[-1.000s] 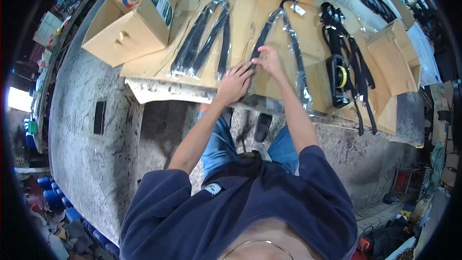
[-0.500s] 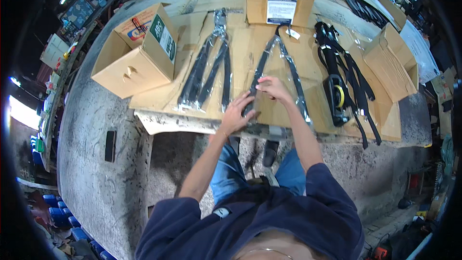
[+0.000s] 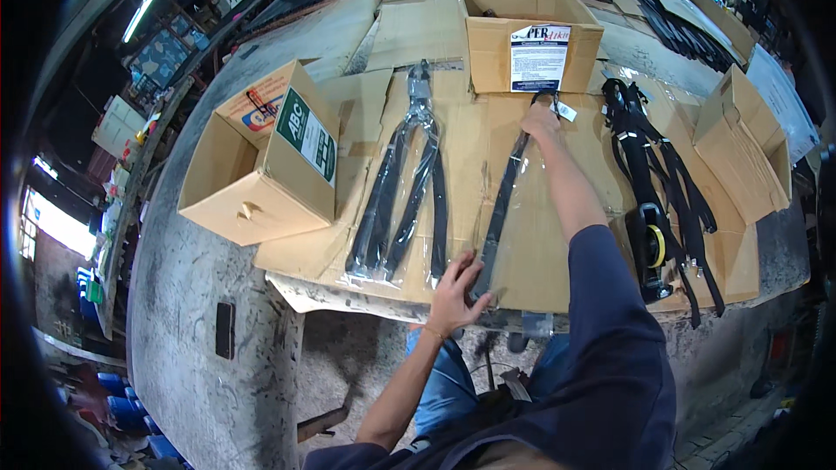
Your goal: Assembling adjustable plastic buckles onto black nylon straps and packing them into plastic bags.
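Note:
In front of me on the cardboard lies a black strap (image 3: pixel 499 218) in a clear plastic sleeve, with a white tag at its far end. My right hand (image 3: pixel 542 120) reaches out and is closed on that far end, beside the tag; its fingertips are partly hidden. At the near end, by the table edge, my left hand (image 3: pixel 457 298) has its fingers and thumb curled at the strap's lower tip. To the left lies a bundle of black straps (image 3: pixel 405 187) in clear plastic. On the right are loose black straps (image 3: pixel 640 152) with a black tape dispenser (image 3: pixel 649 251) over them.
Open cardboard boxes stand around the work area: one at left (image 3: pixel 287 204), one at the far middle (image 3: pixel 488 57), one at right (image 3: pixel 740 139). A dark phone-like slab (image 3: pixel 225 331) lies on the grey table at left. More black straps (image 3: pixel 670 22) are piled at the far right.
My right hand has moved away from me to the strap's tagged end. My left hand has shifted to its near end. The strap's right leg no longer shows apart. The view has tilted up.

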